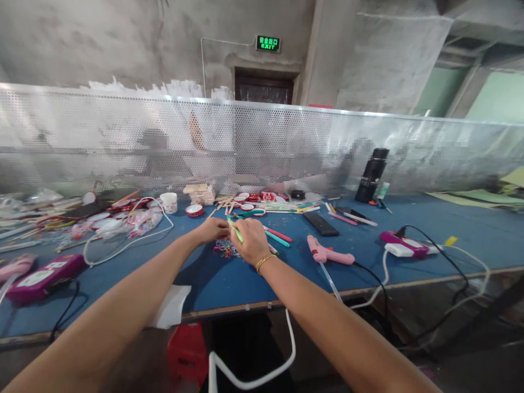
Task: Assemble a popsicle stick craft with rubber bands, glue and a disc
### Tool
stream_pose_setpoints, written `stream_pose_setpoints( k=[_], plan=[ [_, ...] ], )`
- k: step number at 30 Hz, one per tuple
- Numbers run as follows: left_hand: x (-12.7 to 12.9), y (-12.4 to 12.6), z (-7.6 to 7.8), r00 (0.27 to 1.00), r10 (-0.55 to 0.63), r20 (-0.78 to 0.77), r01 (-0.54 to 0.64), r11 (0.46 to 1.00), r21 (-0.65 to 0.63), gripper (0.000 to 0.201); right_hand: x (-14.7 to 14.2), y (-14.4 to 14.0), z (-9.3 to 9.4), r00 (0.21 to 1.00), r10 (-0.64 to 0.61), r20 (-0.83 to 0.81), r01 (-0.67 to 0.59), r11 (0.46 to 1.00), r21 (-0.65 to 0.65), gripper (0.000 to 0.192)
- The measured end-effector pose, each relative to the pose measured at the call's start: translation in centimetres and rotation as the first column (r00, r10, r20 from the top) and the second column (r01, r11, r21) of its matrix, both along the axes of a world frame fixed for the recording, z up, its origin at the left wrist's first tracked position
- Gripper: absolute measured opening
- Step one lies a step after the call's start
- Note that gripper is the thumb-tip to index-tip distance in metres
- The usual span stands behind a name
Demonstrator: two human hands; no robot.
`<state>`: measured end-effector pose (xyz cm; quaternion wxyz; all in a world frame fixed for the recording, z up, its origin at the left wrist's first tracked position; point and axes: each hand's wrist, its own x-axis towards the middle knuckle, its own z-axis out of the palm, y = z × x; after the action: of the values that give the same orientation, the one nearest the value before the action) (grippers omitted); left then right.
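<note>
Both my arms reach out over a blue table (pixel 229 278). My right hand (pixel 252 241), with a gold bracelet at the wrist, is closed around a light green stick (pixel 234 227) that points up and to the left. My left hand (pixel 213 230) meets it at the stick's lower part, fingers pinched together. Just below the two hands lies a small heap of coloured rubber bands (pixel 224 249). Whether the left hand holds a band cannot be made out.
A pink glue gun (pixel 327 252) lies right of my hands, a black remote (pixel 320 223) and coloured sticks (pixel 278 236) behind. Purple power strips sit at left (pixel 41 275) and right (pixel 403 245). A black bottle (pixel 371 174), white cup (pixel 168 202), red-white discs and a perforated screen stand behind.
</note>
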<state>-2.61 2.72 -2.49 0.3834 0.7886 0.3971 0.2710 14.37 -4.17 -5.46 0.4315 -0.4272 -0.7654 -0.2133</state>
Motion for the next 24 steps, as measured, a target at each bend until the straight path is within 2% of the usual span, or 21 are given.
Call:
stream_pose_setpoints(
  k=[7,14,24],
  plan=[
    [-0.01,0.16,-0.06,1.0,-0.007,-0.006,0.007,1.0,-0.005,0.03,0.08,0.2,-0.09,0.998,-0.057,-0.026,0.057,0.998,0.008,0.015],
    [0.21,-0.14,0.01,1.0,0.02,0.016,-0.02,0.999,-0.026,0.026,-0.04,0.03,0.03,1.0,0.006,0.006,-0.006,1.0,-0.016,0.014],
    [0.3,-0.37,0.47,1.0,-0.005,-0.007,0.005,1.0,-0.005,0.023,-0.01,-0.1,0.24,1.0,-0.014,-0.004,0.014,1.0,-0.01,0.013]
  ],
)
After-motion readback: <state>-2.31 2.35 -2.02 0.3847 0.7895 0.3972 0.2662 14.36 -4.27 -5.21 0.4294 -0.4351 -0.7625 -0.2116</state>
